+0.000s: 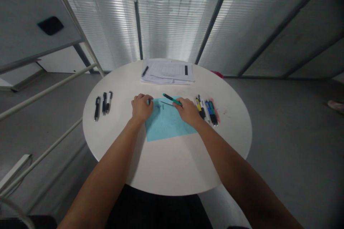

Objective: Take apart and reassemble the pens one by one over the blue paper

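My right hand (186,111) is closed on a green pen (172,99) with a black grip, held slanting above a blue sheet (169,125). A thin dark rod like a pen refill (167,103) juts from the same fingers toward the left. My left hand (142,108) rests at the sheet's upper left corner, fingers curled and thumb drawn in. Whatever it may pinch is too small to make out. Between the hands, small dark marks or bits (162,107) show on the blue sheet; I cannot tell which.
Three black and white pens (104,103) lie at the left of the round white table (172,171). Several coloured pens (211,112) lie right of the sheet. A stack of papers (168,71) with a dark pen (145,71) sits at the back.
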`<state>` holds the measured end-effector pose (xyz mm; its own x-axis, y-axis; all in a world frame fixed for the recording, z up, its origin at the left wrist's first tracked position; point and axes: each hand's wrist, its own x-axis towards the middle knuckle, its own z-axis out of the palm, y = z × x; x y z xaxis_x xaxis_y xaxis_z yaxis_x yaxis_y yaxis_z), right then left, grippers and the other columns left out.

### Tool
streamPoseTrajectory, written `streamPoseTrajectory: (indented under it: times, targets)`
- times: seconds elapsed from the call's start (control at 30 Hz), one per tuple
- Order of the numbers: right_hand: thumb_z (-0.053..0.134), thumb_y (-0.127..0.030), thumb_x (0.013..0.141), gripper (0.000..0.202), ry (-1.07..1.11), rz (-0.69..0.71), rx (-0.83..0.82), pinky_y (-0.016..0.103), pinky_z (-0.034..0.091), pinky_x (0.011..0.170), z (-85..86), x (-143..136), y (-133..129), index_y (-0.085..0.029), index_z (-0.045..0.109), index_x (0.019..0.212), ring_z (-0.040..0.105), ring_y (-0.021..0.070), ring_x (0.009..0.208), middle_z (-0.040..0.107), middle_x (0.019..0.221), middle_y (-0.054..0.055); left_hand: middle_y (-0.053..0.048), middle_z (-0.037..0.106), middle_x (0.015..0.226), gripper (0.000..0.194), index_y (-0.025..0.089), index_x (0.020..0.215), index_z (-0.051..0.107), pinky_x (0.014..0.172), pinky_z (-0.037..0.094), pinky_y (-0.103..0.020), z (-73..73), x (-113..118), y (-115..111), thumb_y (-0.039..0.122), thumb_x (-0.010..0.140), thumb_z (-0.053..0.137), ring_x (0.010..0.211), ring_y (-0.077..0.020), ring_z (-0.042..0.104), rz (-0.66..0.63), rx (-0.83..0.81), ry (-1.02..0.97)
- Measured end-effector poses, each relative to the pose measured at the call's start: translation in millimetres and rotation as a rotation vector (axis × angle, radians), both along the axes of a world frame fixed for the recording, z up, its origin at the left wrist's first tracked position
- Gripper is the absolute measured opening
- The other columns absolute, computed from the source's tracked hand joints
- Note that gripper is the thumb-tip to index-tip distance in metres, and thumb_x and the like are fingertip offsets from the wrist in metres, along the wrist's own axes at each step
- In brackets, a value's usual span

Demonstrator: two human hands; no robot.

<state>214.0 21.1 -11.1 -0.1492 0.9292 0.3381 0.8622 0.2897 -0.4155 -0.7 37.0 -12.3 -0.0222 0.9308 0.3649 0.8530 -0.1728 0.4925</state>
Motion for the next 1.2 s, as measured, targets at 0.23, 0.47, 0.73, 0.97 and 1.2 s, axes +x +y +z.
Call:
streamPoseTrajectory:
  times: [0.23,0.47,0.73,0.97,1.2]
  targets:
    - [0.047,-0.041,0.092,0.027,0.104,0.072,-0.004,0.031,0.037,0.072,5.1,-3.6,-3.0,-0.021,0.064,0.097,0.054,0.0212,0.082,0.062,0.086,0.007,-0.005,0.068,0.093,0.022,0.023,0.098,0.069,0.091,0.034,-0.039,13.2,17.1,-15.8,0.029,0.083,0.054,0.1,-0.0234,0.055,-0.284,0.114,-0.09]
    - [0.047,-0.039,0.092,0.022,0.171,0.14,-0.015,0.03,0.04,0.075,7.4,-6.3,-7.5,-0.023,0.062,0.095,0.055,0.0195,0.085,0.061,0.089,0.005,-0.004,0.07,0.085,0.022,0.023,0.094,0.071,0.086,0.04,-0.037,13.5,20.5,-18.3,0.036,0.084,0.057,0.091,-0.0221,0.058,-0.399,0.067,-0.158]
    - [0.047,-0.046,0.091,0.029,0.256,0.233,-0.071,0.027,0.04,0.07,13.4,-4.8,-12.3,-0.022,0.059,0.101,0.055,0.0161,0.075,0.063,0.085,0.001,-0.003,0.068,0.08,0.016,0.019,0.083,0.067,0.075,0.045,-0.03,9.7,23.3,-16.8,0.033,0.082,0.058,0.076,-0.0163,0.06,-0.378,-0.013,-0.478]
    - [0.037,-0.048,0.095,0.038,0.194,0.212,-0.032,0.029,0.041,0.08,14.3,7.5,-5.6,-0.021,0.065,0.096,0.058,0.0181,0.087,0.065,0.092,0.004,-0.006,0.07,0.08,0.018,0.016,0.083,0.061,0.062,0.047,-0.026,12.9,23.2,-9.8,0.033,0.077,0.064,0.065,-0.0127,0.062,-0.353,-0.099,-1.047]
    - [0.039,-0.047,0.095,0.038,0.138,0.207,-0.037,0.03,0.041,0.078,12.4,9.0,-4.0,-0.023,0.068,0.098,0.058,0.0185,0.085,0.067,0.091,0.004,-0.008,0.072,0.088,0.024,0.015,0.086,0.06,0.062,0.05,-0.027,11.1,21.6,-5.1,0.035,0.074,0.067,0.059,-0.0109,0.063,-0.266,-0.159,-1.203]
